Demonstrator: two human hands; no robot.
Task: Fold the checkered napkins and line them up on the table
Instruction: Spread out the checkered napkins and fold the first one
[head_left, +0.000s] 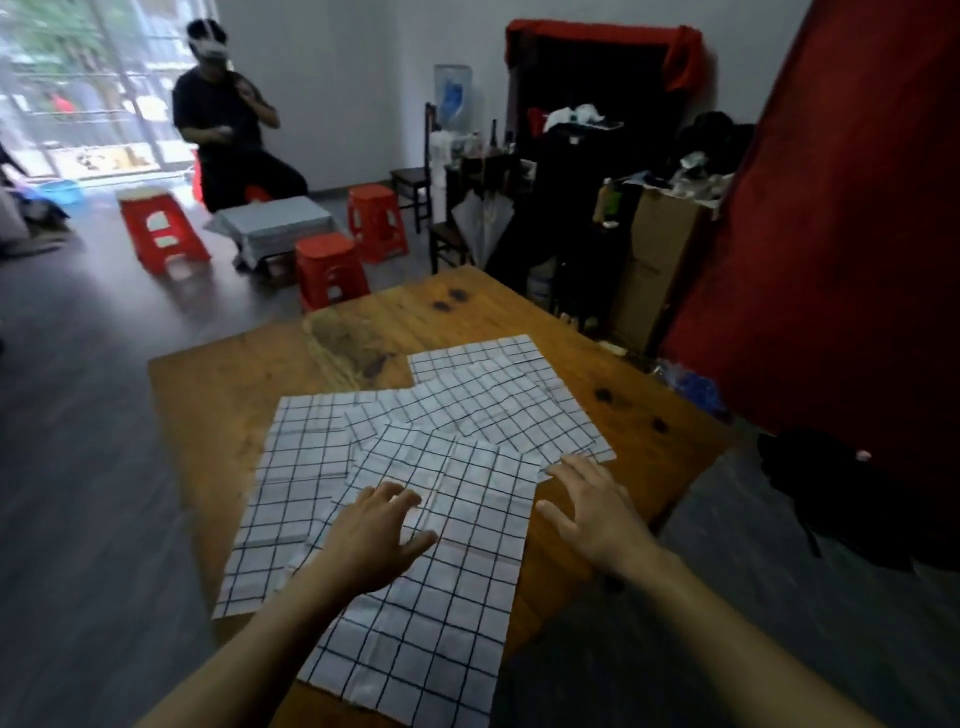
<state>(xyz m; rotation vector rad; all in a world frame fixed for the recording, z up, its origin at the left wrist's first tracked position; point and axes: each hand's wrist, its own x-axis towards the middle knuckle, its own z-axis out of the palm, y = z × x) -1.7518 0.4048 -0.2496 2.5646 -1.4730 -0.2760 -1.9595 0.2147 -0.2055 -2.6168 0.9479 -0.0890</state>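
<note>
Napkins: several white checkered napkins (395, 499) lie unfolded and overlapping across the wooden table (218, 395), from its near edge toward the right edge.
Left hand (376, 540): fingers spread, over the nearest napkin.
Right hand (592, 512): fingers spread wide, at that napkin's right edge; contact unclear.
Background: red stools (332, 270), seated person (228, 119).

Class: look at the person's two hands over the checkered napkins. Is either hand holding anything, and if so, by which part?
Nothing is held. The left hand lies spread on the nearest napkin; the right hand is open beside its right edge.
</note>
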